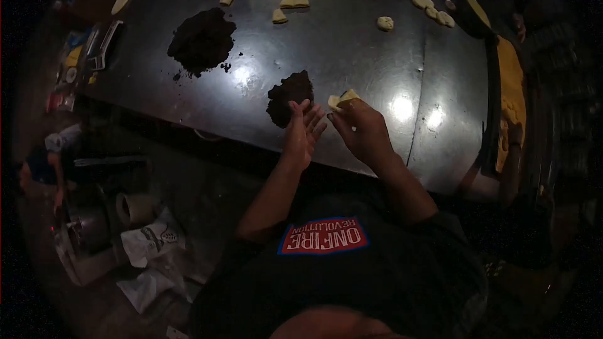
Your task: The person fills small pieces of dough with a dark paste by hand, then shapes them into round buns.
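My right hand (363, 130) pinches a dough piece (343, 98) just right of the filling pile (289, 95). My left hand (303, 130) is spread wide and empty at the pile's near edge. I'd grip lightly so the dough doesn't tear.

Glossy smooth metal table (352, 56); soft matt dough piece (342, 98); crumbly dark filling heap (287, 95).

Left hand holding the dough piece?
No, the left hand is open, fingers spread; the right hand pinches the dough piece.
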The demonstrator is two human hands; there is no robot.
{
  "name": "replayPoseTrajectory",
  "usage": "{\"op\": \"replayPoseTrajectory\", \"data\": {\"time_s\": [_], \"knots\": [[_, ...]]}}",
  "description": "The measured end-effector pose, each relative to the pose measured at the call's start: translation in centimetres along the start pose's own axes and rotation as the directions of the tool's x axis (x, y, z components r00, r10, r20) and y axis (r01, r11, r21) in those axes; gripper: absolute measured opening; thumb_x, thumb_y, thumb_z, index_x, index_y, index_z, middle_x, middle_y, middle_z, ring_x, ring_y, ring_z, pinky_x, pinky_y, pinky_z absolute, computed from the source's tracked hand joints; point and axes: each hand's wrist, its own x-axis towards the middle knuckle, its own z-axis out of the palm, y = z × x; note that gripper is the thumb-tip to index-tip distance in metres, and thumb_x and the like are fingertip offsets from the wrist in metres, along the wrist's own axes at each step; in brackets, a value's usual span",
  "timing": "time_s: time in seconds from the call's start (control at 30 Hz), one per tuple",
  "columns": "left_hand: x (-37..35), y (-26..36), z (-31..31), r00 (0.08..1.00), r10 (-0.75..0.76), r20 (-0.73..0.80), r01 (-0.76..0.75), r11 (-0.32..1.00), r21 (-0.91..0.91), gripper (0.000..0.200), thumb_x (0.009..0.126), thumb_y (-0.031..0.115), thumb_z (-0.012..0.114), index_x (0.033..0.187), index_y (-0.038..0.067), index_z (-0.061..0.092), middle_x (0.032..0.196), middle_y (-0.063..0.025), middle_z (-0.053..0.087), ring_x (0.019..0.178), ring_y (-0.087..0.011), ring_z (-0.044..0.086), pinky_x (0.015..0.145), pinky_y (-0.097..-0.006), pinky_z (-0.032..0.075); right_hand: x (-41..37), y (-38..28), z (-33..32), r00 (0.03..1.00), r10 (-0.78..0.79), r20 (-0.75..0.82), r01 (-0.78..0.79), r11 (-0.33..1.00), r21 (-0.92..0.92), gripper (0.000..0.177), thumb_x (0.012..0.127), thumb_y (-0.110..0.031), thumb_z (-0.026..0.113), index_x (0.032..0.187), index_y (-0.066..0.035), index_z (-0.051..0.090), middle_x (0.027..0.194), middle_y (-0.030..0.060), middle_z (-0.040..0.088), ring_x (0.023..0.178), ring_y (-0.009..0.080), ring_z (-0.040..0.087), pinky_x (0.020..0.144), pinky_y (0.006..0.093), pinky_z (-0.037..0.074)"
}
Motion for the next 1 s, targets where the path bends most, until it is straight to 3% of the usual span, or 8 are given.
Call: {"op": "replayPoseTrajectory", "data": {"time_s": [0.07,0.1,0.23,0.37,0.43,0.57,0.87,1.0], "knots": [[1.6,-1.3,-0.7,0.998,-0.042,-0.038,0.037,0.989,-0.142,0.052,0.092,0.053,0.043,0.11,0.005,0.053,0.1,-0.0057,0.055,0.089,-0.0154,0.054,0.078,-0.0317,0.046,0.2,1.4,1.9,0.97,-0.205,0.128,0.24,0.879,-0.411,0.025,0.081,-0.006,0.059,0.105,-0.002,0.058,0.097,0.0161,0.06,0.091,0.0315,0.06,0.074,0.0396,0.049],[2.3,-1.9,-1.2,1.0,-0.029,-0.008,0.028,0.999,-0.042,0.05,0.093,0.05,0.045,0.113,0.005,0.052,0.105,-0.0064,0.055,0.094,-0.0162,0.054,0.081,-0.0319,0.046,-0.3,2.7,3.3,0.938,-0.249,0.242,0.303,0.928,-0.218,0.035,0.076,0.001,0.058,0.11,-0.003,0.057,0.115,0.0179,0.055,0.112,0.0361,0.051,0.087,0.043,0.046],[4.7,-1.8,-4.6,0.999,-0.033,-0.036,0.032,0.999,-0.04,0.039,0.097,0.037,0.044,0.12,0.006,0.049,0.117,-0.0091,0.055,0.109,-0.0203,0.054,0.089,-0.032,0.045,1.5,8.1,4.8,0.904,-0.324,0.279,0.231,0.92,0.318,0.048,0.076,0.01,0.048,0.12,-0.006,0.053,0.123,0.0201,0.053,0.116,0.0362,0.051,0.095,0.042,0.044],[3.5,-1.2,-8.8,0.987,0.084,-0.141,-0.089,0.996,-0.031,0.037,0.099,0.031,0.041,0.125,0.005,0.046,0.119,-0.0113,0.053,0.111,-0.022,0.053,0.09,-0.0336,0.045,8.5,13.7,6.3,0.933,-0.244,0.264,0.268,0.962,-0.057,0.044,0.081,0.002,0.052,0.125,-0.004,0.049,0.127,0.019,0.051,0.117,0.0326,0.051,0.096,0.0381,0.045],[2.6,-0.6,-10.0,0.95,0.097,-0.296,-0.091,0.995,0.034,0.041,0.099,0.032,0.04,0.129,0.004,0.042,0.124,-0.012,0.05,0.113,-0.0226,0.051,0.092,-0.0345,0.044,10.8,16.7,8.7,0.824,-0.434,0.364,0.514,0.842,-0.161,0.041,0.083,-0.003,0.054,0.124,-0.002,0.05,0.131,0.0175,0.048,0.121,0.0317,0.047,0.096,0.0371,0.044],[0.8,0.0,-11.1,0.931,0.145,-0.336,-0.157,0.987,-0.01,0.043,0.099,0.031,0.039,0.132,0.003,0.041,0.126,-0.0118,0.049,0.114,-0.0219,0.051,0.094,-0.0335,0.043,11.7,17.9,12.0,0.862,-0.276,0.425,0.29,0.957,0.034,0.04,0.081,-0.004,0.054,0.121,-0.002,0.052,0.133,0.0159,0.047,0.122,0.0317,0.046,0.095,0.038,0.045],[-1.9,2.4,-9.1,0.953,0.16,-0.256,-0.184,0.98,-0.072,0.042,0.1,0.029,0.039,0.132,0.003,0.04,0.125,-0.0125,0.049,0.115,-0.0225,0.05,0.094,-0.0331,0.044,11.3,17.6,12.2,0.871,-0.266,0.414,0.425,0.831,-0.36,0.017,0.076,-0.006,0.056,0.091,-0.002,0.062,0.088,0.0134,0.064,0.085,0.0344,0.059,0.073,0.0431,0.049],[-3.2,3.0,-10.9,0.959,0.24,-0.148,-0.255,0.963,-0.09,0.043,0.099,0.028,0.039,0.134,0.002,0.037,0.126,-0.0132,0.048,0.114,-0.0221,0.05,0.094,-0.0328,0.045,9.5,16.5,8.2,0.944,0.007,0.33,0.073,0.97,-0.232,0.017,0.082,-0.009,0.057,0.092,0.002,0.064,0.071,0.0135,0.064,0.067,0.0284,0.061,0.062,0.0386,0.047]]}}
